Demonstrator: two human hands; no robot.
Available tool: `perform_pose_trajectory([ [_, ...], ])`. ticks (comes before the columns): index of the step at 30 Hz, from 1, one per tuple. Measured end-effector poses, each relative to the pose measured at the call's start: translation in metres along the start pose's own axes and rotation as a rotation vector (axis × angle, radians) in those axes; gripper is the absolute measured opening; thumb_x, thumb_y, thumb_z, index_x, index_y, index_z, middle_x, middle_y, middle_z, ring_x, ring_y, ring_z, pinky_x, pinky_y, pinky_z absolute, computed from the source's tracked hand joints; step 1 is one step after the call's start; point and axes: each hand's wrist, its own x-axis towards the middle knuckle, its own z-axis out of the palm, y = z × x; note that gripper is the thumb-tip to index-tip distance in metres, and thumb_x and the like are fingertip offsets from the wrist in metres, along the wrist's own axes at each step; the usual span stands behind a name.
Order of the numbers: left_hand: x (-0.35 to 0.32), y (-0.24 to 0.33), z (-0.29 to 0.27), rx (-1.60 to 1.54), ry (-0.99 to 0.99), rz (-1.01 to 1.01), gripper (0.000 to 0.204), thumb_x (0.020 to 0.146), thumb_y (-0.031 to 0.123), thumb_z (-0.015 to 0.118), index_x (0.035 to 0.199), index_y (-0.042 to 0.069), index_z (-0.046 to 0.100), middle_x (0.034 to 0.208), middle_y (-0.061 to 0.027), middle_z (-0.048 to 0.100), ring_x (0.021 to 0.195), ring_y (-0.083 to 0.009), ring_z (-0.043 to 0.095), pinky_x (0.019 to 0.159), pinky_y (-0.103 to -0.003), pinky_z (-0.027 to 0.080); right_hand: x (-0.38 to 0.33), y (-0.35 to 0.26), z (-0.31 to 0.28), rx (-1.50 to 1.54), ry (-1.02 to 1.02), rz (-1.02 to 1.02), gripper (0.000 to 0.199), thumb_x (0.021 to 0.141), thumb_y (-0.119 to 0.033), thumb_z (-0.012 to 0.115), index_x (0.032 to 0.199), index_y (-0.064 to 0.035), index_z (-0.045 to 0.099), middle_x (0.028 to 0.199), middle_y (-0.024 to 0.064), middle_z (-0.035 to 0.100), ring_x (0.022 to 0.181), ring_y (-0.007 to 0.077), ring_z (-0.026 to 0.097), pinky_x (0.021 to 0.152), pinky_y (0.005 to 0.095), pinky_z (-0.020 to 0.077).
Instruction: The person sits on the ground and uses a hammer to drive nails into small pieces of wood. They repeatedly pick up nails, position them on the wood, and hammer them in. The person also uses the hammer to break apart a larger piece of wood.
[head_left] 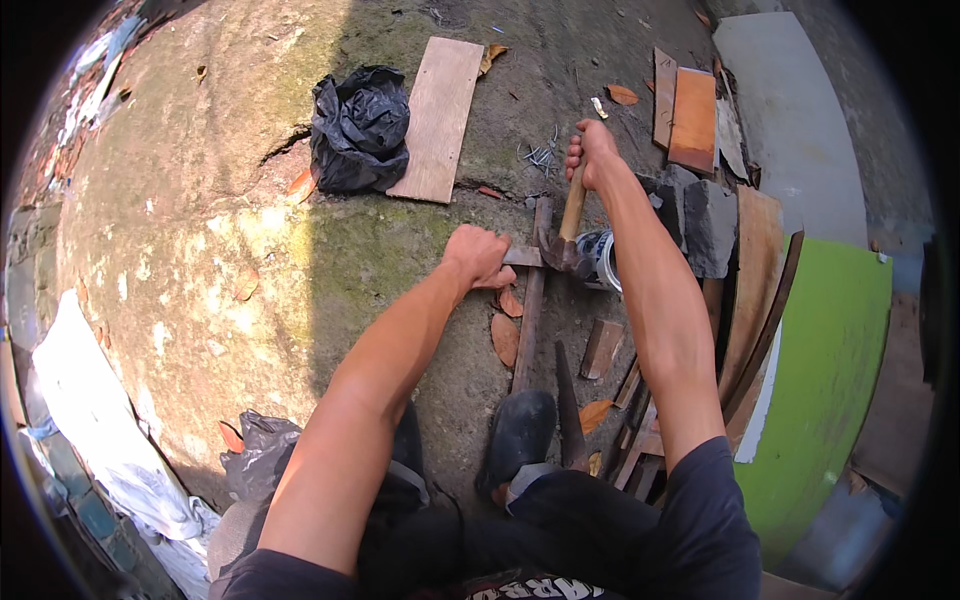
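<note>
While the hammer [573, 212] is in the right hand [594, 156], its head [566, 258] sits bodyward of that grip, beside the dark bar [532, 320] and right by the end of a flat strip [523, 256]; can't tell if they touch. Right fingers are curled fully round the wooden handle near its far end. Left hand [479, 256] is fisted on the strip's left part, its underside hidden; strip sticks out rightward and crosses the bar. Small round container [605, 262] is just right of the hammer head, partly behind the right forearm [655, 270]. Loose nails [544, 158] lie just left of the right grip. Wood block [602, 348] and dark tapered blade [569, 410] are bodyward of both grips; brown leaf [505, 340] is just bodyward of the left one. Further out: black plastic bag [362, 130] and pale board [437, 120], ahead-left of the left grip; orange-brown plank [693, 118], ahead-right of the right grip; grey stone blocks [710, 228], right of it; green panel [830, 390], well right; white cloth [110, 410], well left of the left grip
</note>
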Motion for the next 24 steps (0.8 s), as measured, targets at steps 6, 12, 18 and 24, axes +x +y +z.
perform_pose_trajectory([
  [6,0.001,0.007,-0.003,0.0,0.007,-0.011,0.054,0.081,0.051,0.066,0.106,0.003,0.065,0.086,-0.0202,0.072,0.085,-0.0372,0.071,0.076,-0.046,0.055,0.014,0.002,0.005,-0.021,0.015,-0.025,0.032,0.097,-0.035,0.046,0.074,-0.0128,0.042,0.058,0.0001,0.04,0.047,0.0146,0.038,0.05,0.0374,0.0347],
  [12,0.01,0.011,0.009,0.017,-0.017,-0.089,0.044,0.079,0.039,0.073,0.104,0.004,0.068,0.092,-0.0165,0.074,0.09,-0.0334,0.072,0.078,-0.044,0.056,-0.004,0.006,0.006,0.068,-0.004,-0.166,0.036,0.097,-0.037,0.047,0.072,-0.0124,0.042,0.056,-0.0008,0.038,0.046,0.0149,0.038,0.048,0.0374,0.0355],
  [18,0.016,0.017,0.012,-0.009,0.021,-0.102,0.037,0.08,0.037,0.073,0.101,0.006,0.072,0.096,-0.0156,0.074,0.094,-0.0322,0.072,0.081,-0.042,0.057,-0.019,0.016,0.0,0.104,0.078,-0.303,0.034,0.093,-0.035,0.053,0.071,-0.0108,0.046,0.054,0.0,0.041,0.043,0.0143,0.039,0.045,0.0348,0.0349],
  [24,0.016,0.013,0.004,-0.054,-0.062,-0.155,0.031,0.079,0.034,0.073,0.095,0.007,0.076,0.099,-0.0156,0.074,0.096,-0.0316,0.072,0.083,-0.04,0.057,-0.04,0.029,0.004,0.231,0.015,-0.445,0.03,0.089,-0.031,0.056,0.069,-0.0097,0.047,0.055,0.0014,0.044,0.042,0.014,0.039,0.044,0.0326,0.0333],
])
